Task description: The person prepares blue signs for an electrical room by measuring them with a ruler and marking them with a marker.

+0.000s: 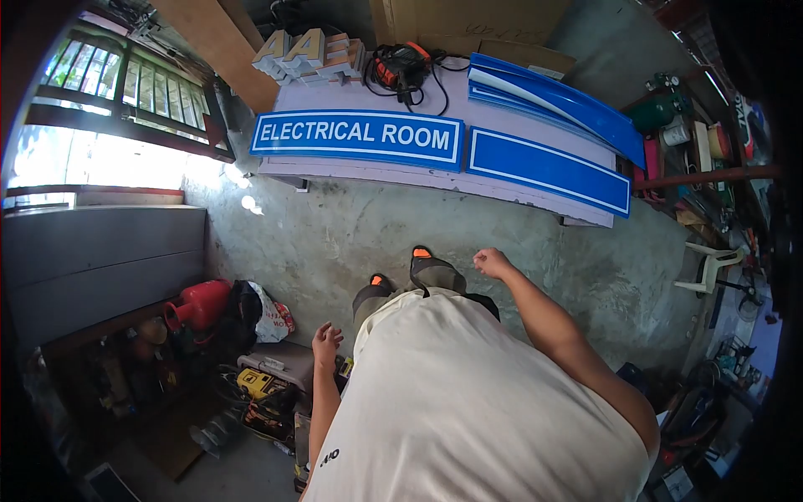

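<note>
My right hand (492, 263) hangs over the floor in front of me, its fingers loosely curled in with nothing visible in them. Lower down on the left, my left hand (327, 345) is held at my side, its fingers bent but apart, holding nothing. Ahead of both hands is a pale purple table (376, 171). On its near edge lies a blue sign reading "ELECTRICAL ROOM" (355, 140), and beside that a blue sign with a white border and no lettering (548, 170). Neither hand touches them.
Blue sheets (556, 100) are stacked at the table's right. An orange-and-black corded power tool (401, 67) and block letters (309, 57) sit at the back. A red gas cylinder (198, 306) and toolbox (278, 363) stand left; a white plastic chair (711, 268) stands right.
</note>
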### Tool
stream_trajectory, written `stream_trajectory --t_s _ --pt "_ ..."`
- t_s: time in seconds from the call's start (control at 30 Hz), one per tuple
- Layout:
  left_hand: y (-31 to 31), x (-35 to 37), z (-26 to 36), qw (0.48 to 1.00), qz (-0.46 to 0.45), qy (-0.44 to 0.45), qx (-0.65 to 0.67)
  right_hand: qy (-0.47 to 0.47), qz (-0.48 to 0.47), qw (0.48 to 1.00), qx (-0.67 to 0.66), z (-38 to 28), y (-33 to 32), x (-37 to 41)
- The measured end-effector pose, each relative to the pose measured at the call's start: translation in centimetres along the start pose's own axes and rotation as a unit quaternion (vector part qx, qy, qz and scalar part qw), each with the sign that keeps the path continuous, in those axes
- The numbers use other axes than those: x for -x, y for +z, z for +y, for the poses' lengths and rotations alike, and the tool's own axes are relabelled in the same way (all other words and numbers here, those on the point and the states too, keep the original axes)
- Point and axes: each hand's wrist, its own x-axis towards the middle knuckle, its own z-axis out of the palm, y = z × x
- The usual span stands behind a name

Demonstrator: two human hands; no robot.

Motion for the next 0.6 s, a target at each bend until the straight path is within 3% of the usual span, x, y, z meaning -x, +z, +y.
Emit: stream_trajectory --t_s 0.17,0.6 --pt "0.5 0.7 0.0 1.000 0.011 -0.004 0.007 -0.008 0.011 0.999 -0.031 2.3 0.7 -1.3" --pt "1.0 0.7 -0.2 1.000 0.011 0.000 0.024 0.015 -0.004 1.000 -0.011 0.4 -1.0 -0.6"
